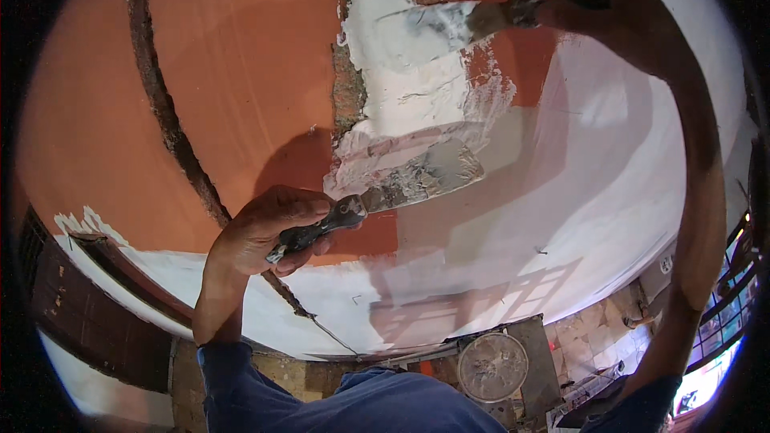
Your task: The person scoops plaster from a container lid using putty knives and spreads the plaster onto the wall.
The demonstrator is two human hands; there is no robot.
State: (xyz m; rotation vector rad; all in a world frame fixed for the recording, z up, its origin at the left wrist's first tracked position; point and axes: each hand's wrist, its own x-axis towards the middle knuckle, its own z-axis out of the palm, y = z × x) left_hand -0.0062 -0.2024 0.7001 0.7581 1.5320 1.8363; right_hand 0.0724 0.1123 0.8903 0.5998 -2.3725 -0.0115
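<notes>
My left hand (277, 228) is closed round the dark handle of a putty knife (425, 180), whose wide blade is smeared with plaster and points right, in front of the wall. Higher up at the right, my right hand (613, 8) grips a second putty knife (489, 19). Its blade lies against a thick patch of wet white plaster (413, 88) on the orange wall (249, 56). Along the patch's left edge runs a strip of rough bare masonry (348, 96). My right fingers are dark and partly hidden by shadow.
A long open groove (164, 112) runs down the wall at the left. Far below, a round bucket (492, 366) stands on the tiled floor (597, 325). A dark brown door (100, 313) is at the lower left, and a barred window (722, 313) at the lower right.
</notes>
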